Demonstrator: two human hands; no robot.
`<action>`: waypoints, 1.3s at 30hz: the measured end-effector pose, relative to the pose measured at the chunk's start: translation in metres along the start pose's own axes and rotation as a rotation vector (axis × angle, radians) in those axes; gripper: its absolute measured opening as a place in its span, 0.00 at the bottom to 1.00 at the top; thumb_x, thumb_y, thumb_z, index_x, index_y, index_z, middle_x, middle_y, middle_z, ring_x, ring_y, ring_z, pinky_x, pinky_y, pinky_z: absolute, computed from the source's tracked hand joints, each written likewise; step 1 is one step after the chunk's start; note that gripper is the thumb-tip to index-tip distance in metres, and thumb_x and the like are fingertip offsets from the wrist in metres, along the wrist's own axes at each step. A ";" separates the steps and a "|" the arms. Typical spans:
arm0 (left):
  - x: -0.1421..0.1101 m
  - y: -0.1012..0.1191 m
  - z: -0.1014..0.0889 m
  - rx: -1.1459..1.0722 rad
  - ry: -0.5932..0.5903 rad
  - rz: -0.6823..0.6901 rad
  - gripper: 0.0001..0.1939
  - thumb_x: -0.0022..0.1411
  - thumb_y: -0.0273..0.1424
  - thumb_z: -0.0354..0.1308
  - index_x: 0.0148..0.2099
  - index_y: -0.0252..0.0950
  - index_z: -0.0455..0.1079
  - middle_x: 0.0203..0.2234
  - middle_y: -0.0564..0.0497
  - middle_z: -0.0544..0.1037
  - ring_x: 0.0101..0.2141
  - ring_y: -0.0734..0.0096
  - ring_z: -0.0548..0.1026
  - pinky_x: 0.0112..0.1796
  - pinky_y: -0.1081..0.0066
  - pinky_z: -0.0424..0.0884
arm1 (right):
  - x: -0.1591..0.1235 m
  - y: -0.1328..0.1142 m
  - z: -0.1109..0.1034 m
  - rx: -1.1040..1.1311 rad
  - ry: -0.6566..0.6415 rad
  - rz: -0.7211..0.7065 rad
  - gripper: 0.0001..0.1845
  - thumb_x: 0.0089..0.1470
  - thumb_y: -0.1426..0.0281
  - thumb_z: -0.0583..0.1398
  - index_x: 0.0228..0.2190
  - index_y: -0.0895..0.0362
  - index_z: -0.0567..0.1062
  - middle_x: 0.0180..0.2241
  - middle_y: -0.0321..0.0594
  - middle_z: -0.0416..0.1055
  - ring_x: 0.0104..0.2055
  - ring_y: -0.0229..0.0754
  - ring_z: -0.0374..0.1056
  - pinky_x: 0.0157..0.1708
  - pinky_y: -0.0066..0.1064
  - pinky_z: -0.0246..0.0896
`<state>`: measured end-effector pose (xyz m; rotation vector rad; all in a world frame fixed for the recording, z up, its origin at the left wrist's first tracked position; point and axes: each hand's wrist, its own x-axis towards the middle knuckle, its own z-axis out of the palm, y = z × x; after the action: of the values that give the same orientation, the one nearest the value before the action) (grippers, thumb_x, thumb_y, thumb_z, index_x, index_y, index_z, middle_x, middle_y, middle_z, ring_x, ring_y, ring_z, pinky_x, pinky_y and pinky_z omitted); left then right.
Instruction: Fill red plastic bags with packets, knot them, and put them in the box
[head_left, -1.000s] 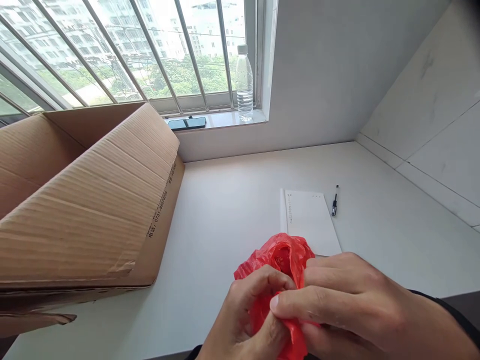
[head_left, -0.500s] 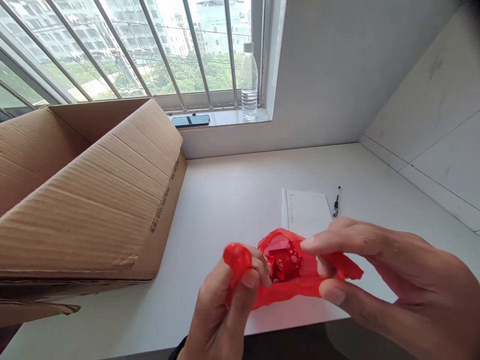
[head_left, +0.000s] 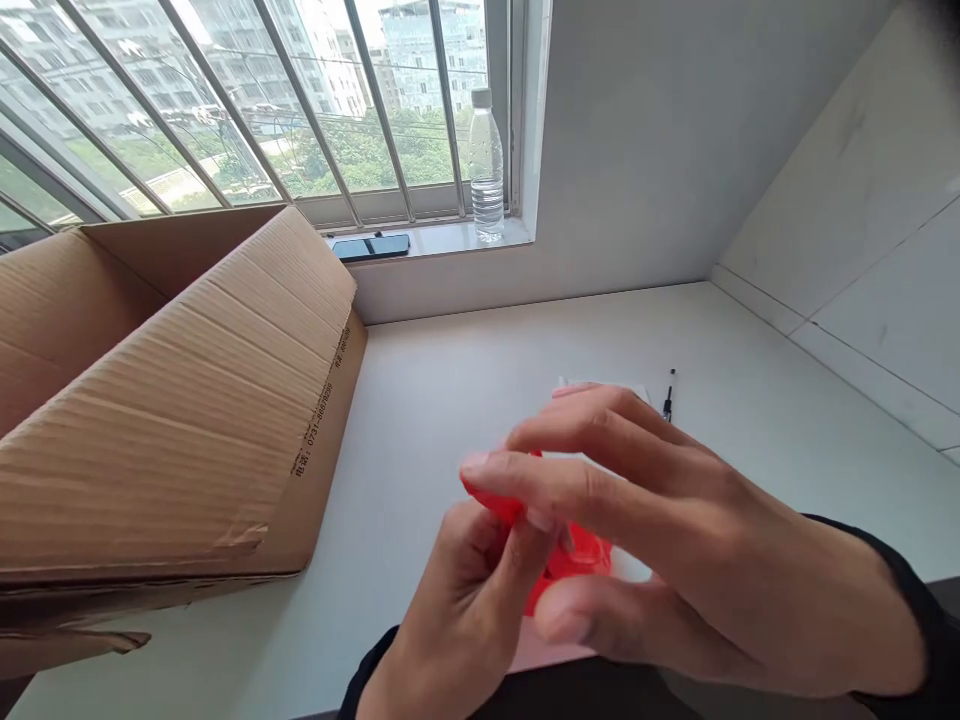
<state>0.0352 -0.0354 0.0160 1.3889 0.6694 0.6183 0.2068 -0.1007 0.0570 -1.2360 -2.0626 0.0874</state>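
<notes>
A thin red plastic bag (head_left: 589,550) is bunched up between my two hands, largely hidden behind them. My left hand (head_left: 472,590) is closed on its gathered top, thumb pressed against the curled fingers. Over it reaches my right hand (head_left: 660,520), fingers stretched out and thumb held apart below. Its index fingertip lies against a red flap of the bag that sticks out above my left hand. What is inside the bag cannot be made out now.
On the left stands a large open cardboard box (head_left: 187,400). A white notebook (head_left: 637,389), mostly covered by my right hand, and a pen (head_left: 668,398) lie on the white table (head_left: 420,420). The windowsill holds a phone (head_left: 371,247) and a water bottle (head_left: 486,170).
My right hand has moved left, from the bag's right edge to over my left hand. The bag's opening and the shiny red packets inside are now covered. My left hand keeps its grip.
</notes>
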 end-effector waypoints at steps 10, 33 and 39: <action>0.003 -0.017 -0.020 -0.147 0.018 -0.305 0.24 0.65 0.50 0.61 0.26 0.39 0.64 0.19 0.56 0.63 0.24 0.71 0.59 0.29 0.68 0.60 | -0.010 0.030 0.023 0.229 -0.114 0.279 0.15 0.68 0.67 0.59 0.55 0.52 0.71 0.51 0.43 0.75 0.52 0.44 0.70 0.50 0.39 0.72; 0.010 -0.060 -0.047 0.656 0.139 0.693 0.19 0.63 0.12 0.57 0.49 0.39 0.76 0.40 0.50 0.79 0.37 0.73 0.78 0.34 0.75 0.74 | -0.022 0.052 0.075 0.802 -0.263 0.669 0.17 0.72 0.63 0.51 0.56 0.51 0.71 0.29 0.32 0.68 0.30 0.36 0.62 0.32 0.29 0.59; 0.011 -0.075 -0.055 0.950 0.104 0.923 0.32 0.67 0.13 0.56 0.70 0.36 0.64 0.65 0.37 0.68 0.62 0.57 0.69 0.58 0.59 0.72 | -0.021 0.055 0.081 0.804 -0.213 0.602 0.10 0.69 0.68 0.55 0.37 0.54 0.74 0.33 0.32 0.73 0.33 0.35 0.64 0.34 0.28 0.60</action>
<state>0.0026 0.0030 -0.0631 2.6129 0.3597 1.1760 0.2043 -0.0645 -0.0358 -1.2765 -1.4691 1.2342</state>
